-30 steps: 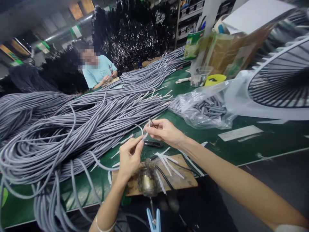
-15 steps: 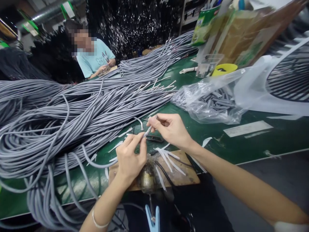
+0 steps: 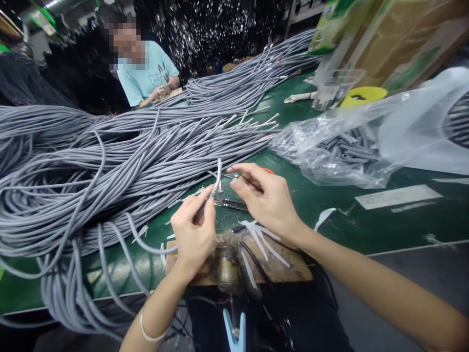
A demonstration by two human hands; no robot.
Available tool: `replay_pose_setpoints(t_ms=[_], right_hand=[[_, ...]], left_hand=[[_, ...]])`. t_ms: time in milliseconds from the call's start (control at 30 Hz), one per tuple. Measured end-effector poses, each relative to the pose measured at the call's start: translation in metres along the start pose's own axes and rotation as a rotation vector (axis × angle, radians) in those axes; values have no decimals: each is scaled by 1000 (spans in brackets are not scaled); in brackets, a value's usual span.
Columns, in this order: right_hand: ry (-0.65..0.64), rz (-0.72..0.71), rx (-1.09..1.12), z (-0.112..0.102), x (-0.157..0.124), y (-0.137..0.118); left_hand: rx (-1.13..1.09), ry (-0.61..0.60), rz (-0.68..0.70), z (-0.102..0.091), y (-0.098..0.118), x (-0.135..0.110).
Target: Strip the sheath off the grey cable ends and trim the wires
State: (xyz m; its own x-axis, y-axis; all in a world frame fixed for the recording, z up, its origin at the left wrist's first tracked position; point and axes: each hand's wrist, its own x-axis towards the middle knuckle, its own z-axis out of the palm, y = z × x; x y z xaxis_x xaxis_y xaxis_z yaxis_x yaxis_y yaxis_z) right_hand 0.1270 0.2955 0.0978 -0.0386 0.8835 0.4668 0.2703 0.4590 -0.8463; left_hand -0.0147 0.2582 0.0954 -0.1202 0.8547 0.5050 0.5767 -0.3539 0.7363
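My left hand [image 3: 194, 232] is closed around a grey cable near its end. From those fingers the cable's stripped end [image 3: 219, 176] points up, with pale, silvery braided strands splayed apart. Just to its right, my right hand [image 3: 269, 198] pinches a thin, pointed metal tool [image 3: 234, 175], whose exact kind is too small to make out. The tool's tip is close to the strands; I cannot tell whether they touch. Under my right hand lies a dark pair of pliers [image 3: 231, 203], partly covered by the hand.
A wooden board [image 3: 293, 274] bears a grimy motor-like device [image 3: 227, 266] and white strips. Bundled grey cables [image 3: 146, 161] fill the left side. At right lie a clear bag [image 3: 330, 146] of grey tube pieces and a yellow container [image 3: 364, 95]. A co-worker [image 3: 150, 73] sits across the table.
My right hand has moved away from the cable end and now shows a thin metal tool. The braided strands, pinched between both hands before, now stand free. The view has shifted slightly.
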Motion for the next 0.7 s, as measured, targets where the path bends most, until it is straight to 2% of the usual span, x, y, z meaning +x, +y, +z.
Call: replay_pose_setpoints(t_ms=[100,200,500,700], right_hand=[[-44,-179,-191,0,-7,-1],[-84,-258,-269,3,-10,1],[-91,-244,-309,4,-10,5],[-103,-198,-206,3,-8,1]], left_hand=[[-31,33,-59,-1,0,1],[-40,48,-58,0,1,2],[22,40,-4,1,3,1],[78,33,49,1,2,1]])
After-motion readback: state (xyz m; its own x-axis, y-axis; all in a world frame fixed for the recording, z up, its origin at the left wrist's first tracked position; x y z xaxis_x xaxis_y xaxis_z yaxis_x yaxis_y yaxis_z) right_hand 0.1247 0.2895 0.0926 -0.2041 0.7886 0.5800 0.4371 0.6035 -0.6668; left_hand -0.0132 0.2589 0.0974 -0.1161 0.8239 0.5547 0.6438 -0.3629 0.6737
